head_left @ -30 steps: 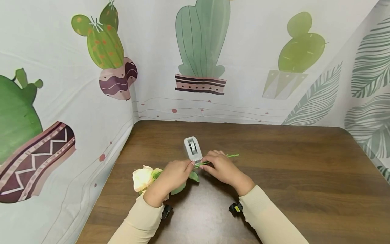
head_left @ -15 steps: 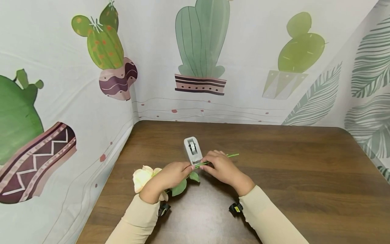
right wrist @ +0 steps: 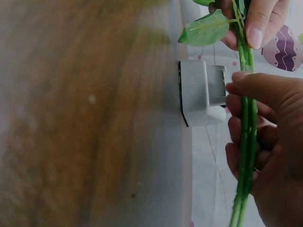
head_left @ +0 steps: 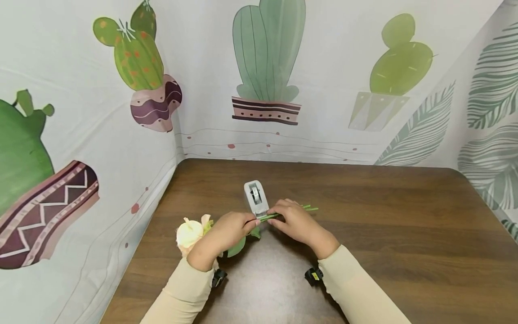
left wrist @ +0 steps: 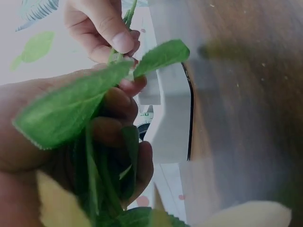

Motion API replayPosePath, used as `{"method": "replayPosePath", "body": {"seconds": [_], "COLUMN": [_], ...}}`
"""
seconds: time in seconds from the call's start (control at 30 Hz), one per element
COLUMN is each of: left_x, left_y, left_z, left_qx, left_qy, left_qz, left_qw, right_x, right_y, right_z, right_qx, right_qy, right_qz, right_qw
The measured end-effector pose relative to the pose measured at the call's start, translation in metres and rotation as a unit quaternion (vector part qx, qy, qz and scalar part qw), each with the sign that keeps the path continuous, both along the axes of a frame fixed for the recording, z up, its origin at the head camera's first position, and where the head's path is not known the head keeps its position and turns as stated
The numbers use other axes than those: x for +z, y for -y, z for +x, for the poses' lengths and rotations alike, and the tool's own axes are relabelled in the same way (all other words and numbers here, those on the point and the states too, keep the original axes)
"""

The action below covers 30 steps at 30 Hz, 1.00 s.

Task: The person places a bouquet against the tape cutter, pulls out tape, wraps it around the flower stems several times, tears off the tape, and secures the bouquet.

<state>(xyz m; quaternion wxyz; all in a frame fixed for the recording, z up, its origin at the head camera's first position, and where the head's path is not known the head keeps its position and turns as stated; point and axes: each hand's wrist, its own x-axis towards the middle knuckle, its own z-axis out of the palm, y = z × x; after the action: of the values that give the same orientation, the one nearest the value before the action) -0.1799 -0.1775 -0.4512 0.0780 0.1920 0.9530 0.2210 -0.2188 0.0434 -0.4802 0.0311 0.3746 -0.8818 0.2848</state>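
Note:
My left hand [head_left: 228, 230] grips a small bunch of green flower stems [right wrist: 245, 142] just below their leaves [left wrist: 75, 101]. Cream-coloured blooms [head_left: 189, 235] stick out to the left, partly behind that wrist. Further down the same stems, my right hand [head_left: 297, 222] holds them between thumb and fingers, its fingertips close to the other hand. A bit of clear tape [right wrist: 249, 69] shows on the stems between the two hands. Just behind them stands a white tape dispenser [head_left: 256, 198], its toothed cutting edge beside the right fingertips in the right wrist view.
The brown wooden table [head_left: 384, 225] reaches out to both sides. A white cloth with printed cacti [head_left: 267, 54] hangs behind it and along the left. A black wrist camera [head_left: 313, 276] sits at the right cuff, and another [head_left: 219, 278] at the left.
The blooms and leaves have turned a little in the left hand. The stem ends beyond the right hand now show more spread apart. The tape dispenser stays in place.

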Motion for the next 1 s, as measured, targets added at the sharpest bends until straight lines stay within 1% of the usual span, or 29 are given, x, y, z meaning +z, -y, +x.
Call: {"method": "replayPosePath", "body": {"seconds": [0.1,0.2,0.4,0.67,0.77,1.0], "left_x": [0.0003,0.0004,0.0020,0.0040,0.0041,0.0050], "left_y": [-0.0011,-0.0015,-0.0022,-0.0047,-0.0053,-0.0068], "left_z": [0.0016,0.0035,0.0076,0.0090,0.0093,0.0099], "left_qx": [0.001,-0.001,-0.004,-0.004,-0.004,-0.004], "left_qy": [-0.021,-0.051,-0.110,-0.141,-0.154,-0.179], "left_qz": [-0.010,-0.022,-0.039,-0.048,-0.053,-0.050], "left_qw": [0.9997,0.9985,0.9931,0.9888,0.9866,0.9826], "right_x": [0.0003,0.0009,0.0020,0.0012,0.0021,0.0034], "right_y": [0.0005,0.0010,-0.0003,-0.0022,-0.0020,-0.0026], "right_z": [0.0002,0.0004,-0.0005,-0.0021,-0.0016,-0.0016], "right_qx": [-0.004,-0.002,0.005,0.006,0.003,0.001], "right_qy": [0.002,0.003,-0.006,-0.019,-0.015,0.002], "right_qz": [0.010,0.018,0.020,0.007,0.002,-0.007], "right_qw": [1.000,1.000,1.000,1.000,1.000,1.000]}}
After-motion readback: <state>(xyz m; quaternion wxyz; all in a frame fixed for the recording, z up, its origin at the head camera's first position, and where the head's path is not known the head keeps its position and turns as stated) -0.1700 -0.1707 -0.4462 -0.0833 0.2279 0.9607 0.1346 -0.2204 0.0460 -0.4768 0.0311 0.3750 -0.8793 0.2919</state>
